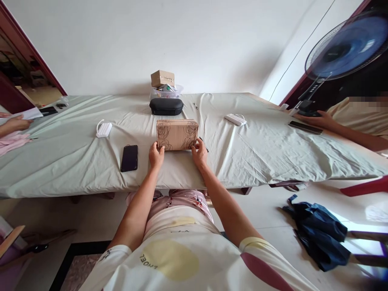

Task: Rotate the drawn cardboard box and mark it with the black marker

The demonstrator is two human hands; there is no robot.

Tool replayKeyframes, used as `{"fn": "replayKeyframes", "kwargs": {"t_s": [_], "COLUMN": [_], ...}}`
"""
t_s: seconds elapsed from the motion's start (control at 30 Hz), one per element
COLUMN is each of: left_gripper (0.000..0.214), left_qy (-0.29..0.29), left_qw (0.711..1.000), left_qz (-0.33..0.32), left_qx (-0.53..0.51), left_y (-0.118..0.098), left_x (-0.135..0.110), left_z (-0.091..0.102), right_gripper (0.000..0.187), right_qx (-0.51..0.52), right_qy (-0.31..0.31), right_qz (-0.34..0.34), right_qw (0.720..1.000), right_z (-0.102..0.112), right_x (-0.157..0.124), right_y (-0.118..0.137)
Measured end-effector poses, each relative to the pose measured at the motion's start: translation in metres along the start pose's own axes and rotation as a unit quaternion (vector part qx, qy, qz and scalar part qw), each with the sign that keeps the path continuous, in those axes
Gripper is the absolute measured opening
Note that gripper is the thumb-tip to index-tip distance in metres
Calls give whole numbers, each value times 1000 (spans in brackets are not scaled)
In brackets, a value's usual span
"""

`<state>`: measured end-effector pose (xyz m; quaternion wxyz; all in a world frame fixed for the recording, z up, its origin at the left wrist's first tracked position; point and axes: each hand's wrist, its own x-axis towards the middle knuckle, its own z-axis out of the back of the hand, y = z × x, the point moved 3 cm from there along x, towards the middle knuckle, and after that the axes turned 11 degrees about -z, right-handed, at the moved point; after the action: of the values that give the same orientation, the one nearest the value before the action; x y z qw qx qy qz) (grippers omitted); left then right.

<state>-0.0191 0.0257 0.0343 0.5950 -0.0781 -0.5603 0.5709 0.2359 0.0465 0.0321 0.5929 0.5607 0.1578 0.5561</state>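
A brown cardboard box (177,135) with dark scribbled swirls on its side is between my two hands at the middle of the table. My left hand (156,155) grips its lower left corner, the thumb on the near face. At the lower right corner my right hand (200,152) holds it the same way, and a small dark item, partly hidden, shows beside those fingers. A black phone (129,158) lies to the left of my left hand. Behind the box sits a black zip case (166,106).
White power banks with cable loops lie at left (104,129) and right (235,119). A plastic tub (166,93) carries a small carton (163,78). Other people's hands show at both table ends. A fan (345,48) stands at right; the table has a wrinkled cloth (257,149).
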Motion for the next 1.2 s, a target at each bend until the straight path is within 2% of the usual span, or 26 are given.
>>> {"fn": "replayKeyframes", "kwargs": {"t_s": [0.13, 0.27, 0.4, 0.5, 0.6, 0.7, 0.77, 0.87, 1.0, 1.2], "left_gripper": [44, 48, 46, 45, 46, 48, 51, 55, 57, 43], "left_qy": [-75, -88, -69, -53, -33, -4, 37, 103, 112, 68], "left_qw": [994, 991, 992, 995, 996, 993, 989, 976, 965, 941], "left_qz": [-65, -93, -101, -80, -70, -103, -140, -192, -238, -330], "left_qx": [-42, -43, -18, 4, 41, 51, 27, -19, -8, 12], "left_y": [-15, -23, -25, -27, -33, -43, -49, -56, -55, -38], "left_x": [-5, -8, -6, -4, -5, -9, -12, -17, -19, -17], "left_z": [12, 16, 16, 16, 16, 14, 10, 5, 0, -11], "right_gripper": [46, 43, 37, 35, 36, 40, 45, 47, 45, 48], "right_qx": [100, 116, 85, 75, 63, 30, 8, -5, -28, -71], "right_qy": [-55, -43, -18, -3, 45, 129, 180, 209, 168, 33], "right_qz": [25, 47, 63, 79, 126, 192, 230, 260, 232, 114], "right_qw": [993, 991, 994, 994, 989, 972, 956, 943, 958, 990], "right_z": [17, 24, 22, 19, 13, 4, -3, -7, -7, 3], "right_x": [-6, -13, -14, -16, -22, -33, -41, -45, -38, -20], "right_y": [17, 30, 34, 36, 41, 48, 53, 55, 48, 29]}}
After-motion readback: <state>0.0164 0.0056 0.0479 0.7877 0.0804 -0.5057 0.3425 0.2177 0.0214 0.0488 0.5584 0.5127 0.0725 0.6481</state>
